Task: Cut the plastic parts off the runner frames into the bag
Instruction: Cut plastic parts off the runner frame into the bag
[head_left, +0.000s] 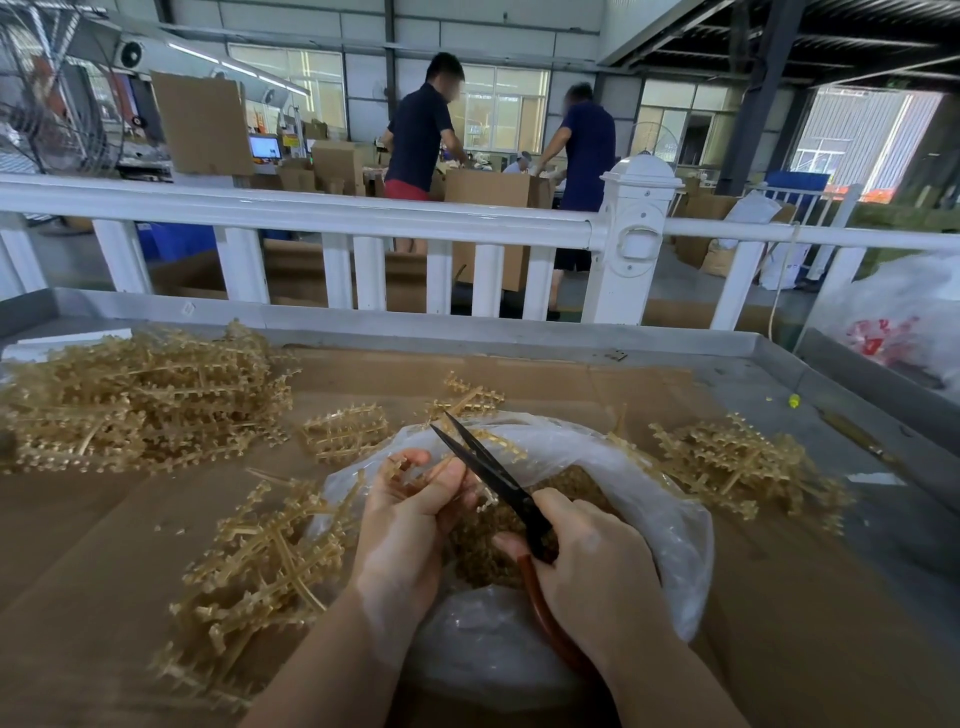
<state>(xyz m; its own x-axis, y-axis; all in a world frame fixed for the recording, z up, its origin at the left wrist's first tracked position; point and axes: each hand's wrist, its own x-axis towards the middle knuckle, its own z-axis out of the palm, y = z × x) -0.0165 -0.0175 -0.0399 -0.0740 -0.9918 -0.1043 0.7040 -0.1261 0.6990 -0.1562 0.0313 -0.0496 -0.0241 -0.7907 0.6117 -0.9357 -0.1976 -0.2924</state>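
The left hand (410, 512) curls its fingers round a runner frame (415, 475), pinching it over the open mouth of the bag (670, 525). The right hand (592, 566) grips the red handles of the scissors (485, 470), fingers wrapped tight; the black blades stand slightly apart, pointing far and left, just beside the frame. The clear bag lies near the middle on the cardboard (104, 519), and a heap of small cut parts (488, 545) sits inside it under both hands. A big pile of frames (140, 400) lies far left, another pile (260, 566) lies near left touching the bag, and a third (737, 462) lies right of the bag. A few loose frames (345, 434) lie just beyond it. A white railing (332, 215) runs across behind the table, and two people (421, 140) stand at boxes well beyond it.
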